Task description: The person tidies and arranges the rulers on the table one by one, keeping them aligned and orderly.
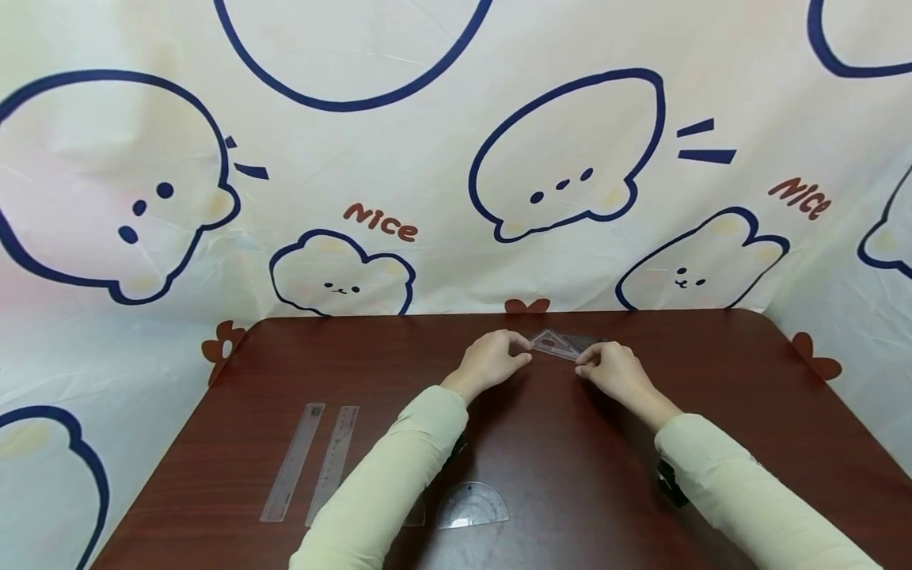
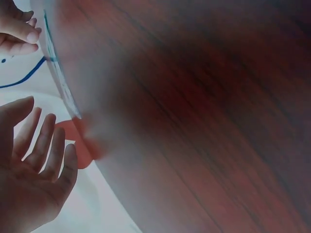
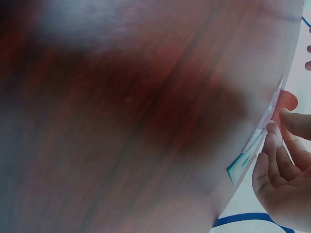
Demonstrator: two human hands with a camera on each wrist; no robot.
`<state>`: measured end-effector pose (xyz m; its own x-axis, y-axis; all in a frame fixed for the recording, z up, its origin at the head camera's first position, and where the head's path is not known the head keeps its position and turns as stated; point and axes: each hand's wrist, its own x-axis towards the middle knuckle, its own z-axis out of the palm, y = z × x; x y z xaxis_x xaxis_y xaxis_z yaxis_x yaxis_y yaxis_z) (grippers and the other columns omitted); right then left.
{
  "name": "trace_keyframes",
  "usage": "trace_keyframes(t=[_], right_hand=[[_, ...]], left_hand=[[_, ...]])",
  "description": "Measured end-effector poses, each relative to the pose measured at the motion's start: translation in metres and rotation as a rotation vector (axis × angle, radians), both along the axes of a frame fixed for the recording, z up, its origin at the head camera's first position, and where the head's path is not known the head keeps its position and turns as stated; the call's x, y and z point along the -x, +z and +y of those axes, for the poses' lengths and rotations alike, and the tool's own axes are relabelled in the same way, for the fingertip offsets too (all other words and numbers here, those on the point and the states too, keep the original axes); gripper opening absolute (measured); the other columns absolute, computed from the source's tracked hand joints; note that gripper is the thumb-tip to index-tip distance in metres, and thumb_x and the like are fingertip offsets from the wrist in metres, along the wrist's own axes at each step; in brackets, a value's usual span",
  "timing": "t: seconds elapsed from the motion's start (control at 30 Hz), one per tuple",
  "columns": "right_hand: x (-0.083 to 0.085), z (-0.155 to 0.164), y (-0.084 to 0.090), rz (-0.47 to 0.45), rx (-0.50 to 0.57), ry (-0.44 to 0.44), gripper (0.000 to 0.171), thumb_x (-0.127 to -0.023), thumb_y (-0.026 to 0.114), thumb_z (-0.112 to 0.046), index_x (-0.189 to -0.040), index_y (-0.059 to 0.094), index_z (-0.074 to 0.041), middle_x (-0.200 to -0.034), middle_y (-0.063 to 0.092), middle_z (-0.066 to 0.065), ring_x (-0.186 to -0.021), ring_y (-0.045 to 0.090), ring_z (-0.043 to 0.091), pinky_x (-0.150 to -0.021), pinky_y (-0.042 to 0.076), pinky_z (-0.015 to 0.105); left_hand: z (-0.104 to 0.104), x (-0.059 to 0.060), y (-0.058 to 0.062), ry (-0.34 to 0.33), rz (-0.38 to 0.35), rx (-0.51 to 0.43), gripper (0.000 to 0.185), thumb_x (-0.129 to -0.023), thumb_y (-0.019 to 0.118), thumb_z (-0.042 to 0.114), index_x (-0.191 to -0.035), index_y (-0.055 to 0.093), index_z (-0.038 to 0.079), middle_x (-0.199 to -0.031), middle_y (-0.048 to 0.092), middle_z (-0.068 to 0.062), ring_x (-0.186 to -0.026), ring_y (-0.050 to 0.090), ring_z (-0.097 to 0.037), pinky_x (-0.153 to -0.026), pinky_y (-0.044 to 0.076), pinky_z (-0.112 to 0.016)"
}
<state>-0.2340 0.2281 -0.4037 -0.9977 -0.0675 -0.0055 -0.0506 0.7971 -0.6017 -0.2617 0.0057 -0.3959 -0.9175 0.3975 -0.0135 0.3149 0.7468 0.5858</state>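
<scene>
Clear plastic set squares (image 1: 559, 345) lie overlapped near the far edge of the dark red table (image 1: 541, 443). My left hand (image 1: 526, 350) is at their left corner. In the left wrist view that left hand (image 2: 46, 131) has its fingers straight and spread, just off the plastic edge (image 2: 59, 77). My right hand (image 1: 583, 366) is at the lower right edge of the set squares. In the right wrist view the right hand (image 3: 279, 133) pinches a set square (image 3: 252, 150) between thumb and fingers.
Two clear straight rulers (image 1: 294, 463) (image 1: 333, 465) lie side by side at the front left. A clear protractor (image 1: 472, 507) sits near the front edge, with another clear piece (image 1: 416, 516) partly under my left sleeve. A cartoon-print cloth (image 1: 456, 198) hangs behind the table.
</scene>
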Motion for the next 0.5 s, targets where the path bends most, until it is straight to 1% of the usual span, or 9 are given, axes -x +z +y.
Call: trace_keyframes(t=[0.1,0.27,0.37,0.5], right_hand=[[0.005,0.001,-0.003,0.014,-0.045,-0.027,0.01,-0.09,0.072,-0.009,-0.094,0.073,0.0,-0.082,0.069,0.008,-0.071,0.06,0.02,-0.068,0.049,0.039],[0.014,0.0,-0.005,0.022,-0.099,-0.036,0.011,-0.091,0.07,-0.01,-0.096,0.074,0.0,-0.087,0.07,0.01,-0.069,0.059,0.021,-0.066,0.049,0.039],[0.016,0.0,-0.006,0.009,-0.097,-0.046,0.011,-0.092,0.069,-0.01,-0.095,0.075,-0.001,-0.09,0.071,0.012,-0.073,0.063,0.023,-0.071,0.051,0.042],[0.018,0.0,-0.006,-0.005,-0.099,-0.062,0.012,-0.092,0.069,-0.01,-0.094,0.076,-0.001,-0.095,0.072,0.015,-0.083,0.067,0.031,-0.078,0.052,0.049]], left_hand=[[0.007,0.005,-0.003,-0.003,0.002,-0.007,0.026,-0.099,0.063,0.027,-0.122,0.07,0.018,-0.129,0.063,0.001,-0.12,0.057,-0.021,-0.093,0.048,-0.042],[0.014,0.01,-0.007,0.028,-0.003,0.028,0.026,-0.1,0.062,0.026,-0.123,0.07,0.017,-0.13,0.063,0.001,-0.118,0.058,-0.02,-0.091,0.049,-0.04],[0.018,0.012,-0.009,0.029,-0.012,0.032,0.027,-0.1,0.062,0.025,-0.124,0.069,0.015,-0.129,0.064,0.0,-0.117,0.059,-0.021,-0.091,0.05,-0.039],[0.026,0.016,-0.011,0.016,-0.013,0.019,0.029,-0.1,0.061,0.023,-0.126,0.068,0.013,-0.126,0.065,-0.001,-0.114,0.061,-0.02,-0.089,0.05,-0.037]])
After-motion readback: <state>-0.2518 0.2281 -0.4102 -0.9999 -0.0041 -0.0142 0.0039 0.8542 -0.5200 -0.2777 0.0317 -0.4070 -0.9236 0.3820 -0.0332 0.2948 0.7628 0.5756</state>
